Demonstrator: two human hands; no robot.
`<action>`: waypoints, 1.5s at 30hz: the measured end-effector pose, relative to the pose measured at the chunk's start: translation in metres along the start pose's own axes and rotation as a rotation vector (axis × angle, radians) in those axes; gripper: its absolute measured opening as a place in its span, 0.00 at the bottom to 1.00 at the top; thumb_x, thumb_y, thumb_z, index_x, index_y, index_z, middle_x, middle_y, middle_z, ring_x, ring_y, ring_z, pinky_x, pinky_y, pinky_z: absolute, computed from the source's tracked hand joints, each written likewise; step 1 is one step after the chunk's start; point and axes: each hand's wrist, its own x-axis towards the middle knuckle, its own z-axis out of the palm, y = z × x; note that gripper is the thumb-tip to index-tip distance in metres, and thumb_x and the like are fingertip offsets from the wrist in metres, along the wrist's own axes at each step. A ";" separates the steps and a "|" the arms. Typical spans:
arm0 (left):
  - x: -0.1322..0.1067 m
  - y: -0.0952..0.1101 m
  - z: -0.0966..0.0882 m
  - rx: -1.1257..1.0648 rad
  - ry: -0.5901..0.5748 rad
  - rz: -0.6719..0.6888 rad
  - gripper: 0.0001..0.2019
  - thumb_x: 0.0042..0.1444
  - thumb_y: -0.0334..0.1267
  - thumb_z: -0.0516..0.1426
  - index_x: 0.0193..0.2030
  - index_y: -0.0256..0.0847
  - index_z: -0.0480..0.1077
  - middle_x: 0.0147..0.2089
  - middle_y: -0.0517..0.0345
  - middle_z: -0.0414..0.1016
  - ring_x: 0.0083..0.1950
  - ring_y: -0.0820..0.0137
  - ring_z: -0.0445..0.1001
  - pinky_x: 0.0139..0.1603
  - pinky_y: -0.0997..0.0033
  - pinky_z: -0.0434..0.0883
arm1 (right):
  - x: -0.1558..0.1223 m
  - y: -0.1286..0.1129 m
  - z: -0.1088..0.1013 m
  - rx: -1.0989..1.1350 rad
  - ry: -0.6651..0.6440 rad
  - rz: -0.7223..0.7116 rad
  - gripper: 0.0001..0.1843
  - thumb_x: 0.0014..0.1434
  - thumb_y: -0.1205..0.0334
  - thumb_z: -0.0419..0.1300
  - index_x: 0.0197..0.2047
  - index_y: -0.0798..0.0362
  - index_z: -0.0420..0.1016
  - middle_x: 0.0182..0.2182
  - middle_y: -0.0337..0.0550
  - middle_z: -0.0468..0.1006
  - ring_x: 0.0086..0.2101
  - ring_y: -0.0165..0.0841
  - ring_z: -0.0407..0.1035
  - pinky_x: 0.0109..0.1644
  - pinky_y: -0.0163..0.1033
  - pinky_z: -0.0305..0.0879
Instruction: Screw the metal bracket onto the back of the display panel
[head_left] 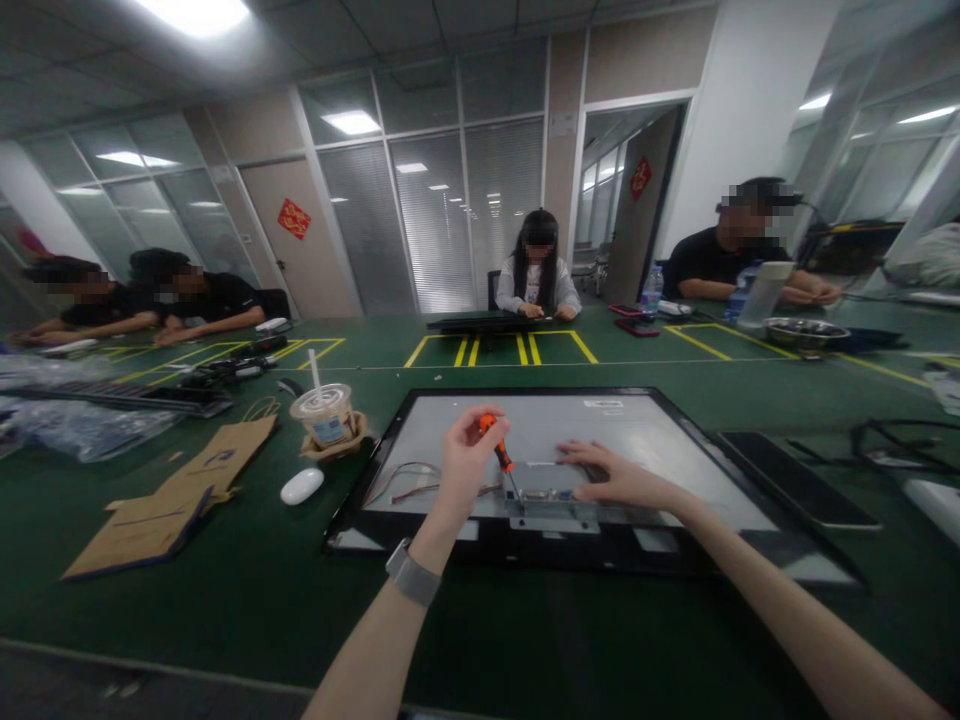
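Observation:
My left hand [463, 460] is closed around the orange and black handle of a screwdriver [504, 457]. The screwdriver's shaft slants down to the left end of a metal bracket [555, 522] with connector ports. That bracket sits near the close edge of a monitor panel [435, 430], which lies flat with its grey-white back up inside a black frame. My right hand [626, 482] has its fingers stretched out over the panel, fingertips beside the right end of the connectors. Loose thin wires [409, 485] lie on the panel left of my left wrist.
On the green table [300, 620], left of the panel, are a white mouse [301, 487], a drink cup with a straw [328, 418] and a brown paper bag [169, 500]. A dark flat slab [795, 480] lies at right. Several people sit around the table.

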 end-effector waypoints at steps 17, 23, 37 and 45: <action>0.002 -0.003 -0.003 -0.053 0.037 0.043 0.07 0.49 0.39 0.66 0.33 0.39 0.79 0.32 0.58 0.74 0.34 0.73 0.71 0.37 0.75 0.68 | -0.002 -0.002 -0.001 0.032 0.006 0.016 0.42 0.50 0.30 0.60 0.62 0.45 0.70 0.69 0.45 0.55 0.69 0.49 0.40 0.72 0.57 0.28; 0.000 0.000 -0.001 -0.127 -0.004 0.007 0.11 0.54 0.45 0.62 0.35 0.39 0.79 0.41 0.54 0.76 0.41 0.71 0.72 0.42 0.74 0.70 | -0.001 -0.001 0.000 0.031 0.008 0.019 0.43 0.50 0.30 0.60 0.62 0.46 0.70 0.69 0.46 0.56 0.69 0.48 0.40 0.72 0.57 0.28; 0.000 0.001 -0.002 -0.141 -0.070 -0.039 0.10 0.51 0.43 0.65 0.34 0.38 0.77 0.30 0.59 0.73 0.33 0.75 0.70 0.36 0.76 0.67 | -0.002 -0.003 -0.001 0.036 0.004 0.014 0.42 0.50 0.30 0.60 0.62 0.47 0.70 0.69 0.46 0.55 0.69 0.48 0.39 0.72 0.56 0.27; -0.002 0.003 0.000 -0.195 -0.151 -0.031 0.13 0.57 0.45 0.59 0.41 0.38 0.78 0.44 0.50 0.76 0.44 0.66 0.74 0.46 0.68 0.71 | -0.002 -0.004 -0.001 0.024 0.009 -0.003 0.40 0.52 0.31 0.60 0.61 0.45 0.70 0.69 0.46 0.56 0.69 0.48 0.41 0.72 0.57 0.27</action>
